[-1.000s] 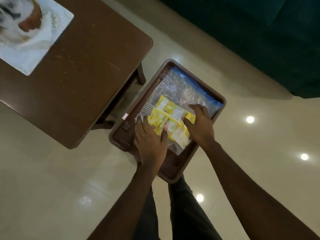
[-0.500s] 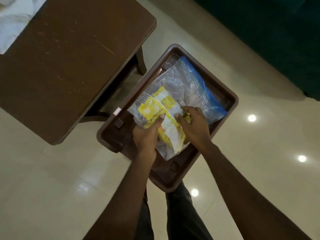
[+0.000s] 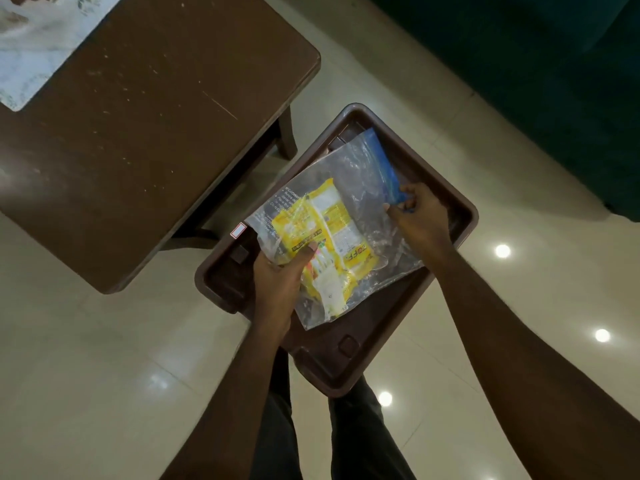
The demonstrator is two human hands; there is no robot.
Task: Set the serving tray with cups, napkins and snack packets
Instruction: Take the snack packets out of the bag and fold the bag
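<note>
Brown tray (image 3: pixel 453 216): dark plastic, rectangular with rounded corners, turned cornerwise over the person's legs, beside the counter's near corner; what bears it is hidden.
Bag (image 3: pixel 360 188): clear plastic with a blue zip strip along its far edge, lying slantwise across the tray.
Packets (image 3: pixel 329 220): yellow snack packets inside the bag, bunched toward its near left end.
Left hand (image 3: pixel 277 282): grip pressed on the bag's near left end, thumb on top over the packets.
Right hand (image 3: pixel 419 220): fingers pinching the blue strip at the bag's right end.
Counter (image 3: pixel 138 133): dark brown wood, scuffed and scratched, to the upper left, one leg showing below its corner.
Mat (image 3: pixel 31 46): pale, patterned, on the counter's far left corner, cut off by the edge.
Floor (image 3: pixel 86 375): glossy cream tiles, mirroring round ceiling lights.
Sofa (image 3: pixel 536 81): dark green, filling the upper right.
</note>
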